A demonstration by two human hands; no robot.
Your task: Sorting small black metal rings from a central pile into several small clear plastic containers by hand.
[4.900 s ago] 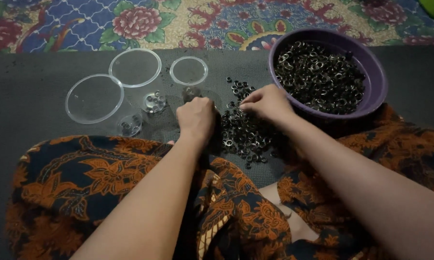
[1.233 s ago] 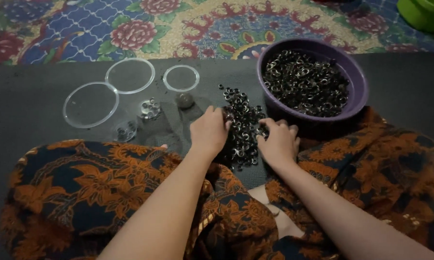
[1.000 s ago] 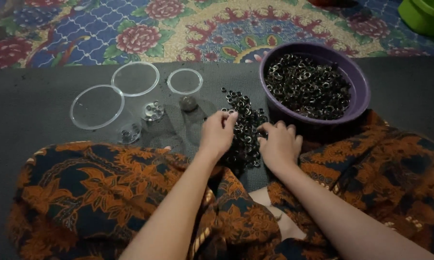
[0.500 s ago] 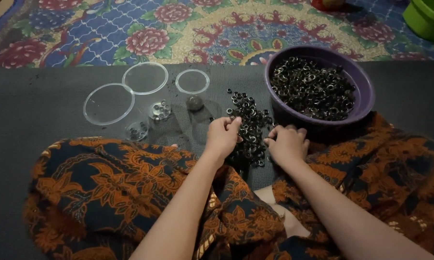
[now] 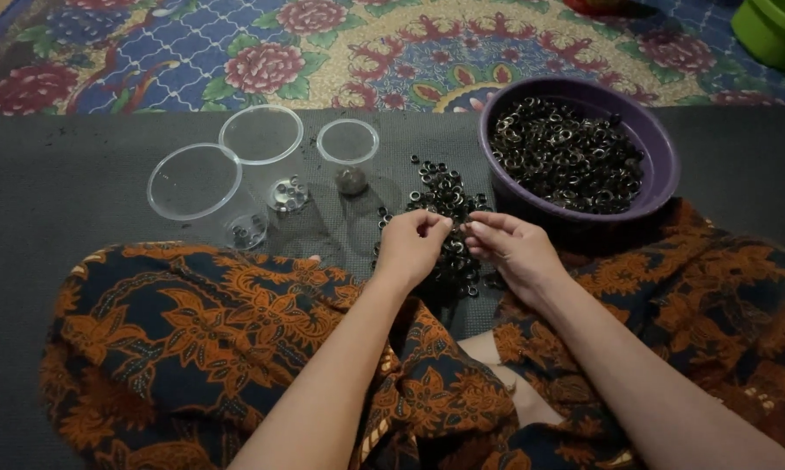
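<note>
Pinching tiny metal eyelets (image 5: 456, 228) between left hand (image 5: 412, 246) and right hand (image 5: 514, 248) fingertips over the eyelet pile (image 5: 449, 209); orientation too small to tell.

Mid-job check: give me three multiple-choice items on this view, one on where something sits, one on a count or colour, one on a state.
1. Where does the purple bowl sit in relation to the hands?
A. ahead and to the right
B. ahead and to the left
C. on the person's lap

2. How many clear plastic cups stand on the grey mat?
A. one
B. three
C. five

3. How do the left hand and right hand stand?
A. both flat on the mat
B. one inside the bowl
C. fingertips pinched together over the loose pile of small metal rings

Answers:
1 A: the bowl lies beyond the right hand.
2 B: three round rims show left of the pile.
3 C: both hands meet fingertip to fingertip above the rings; what they pinch is too small to tell.
</note>
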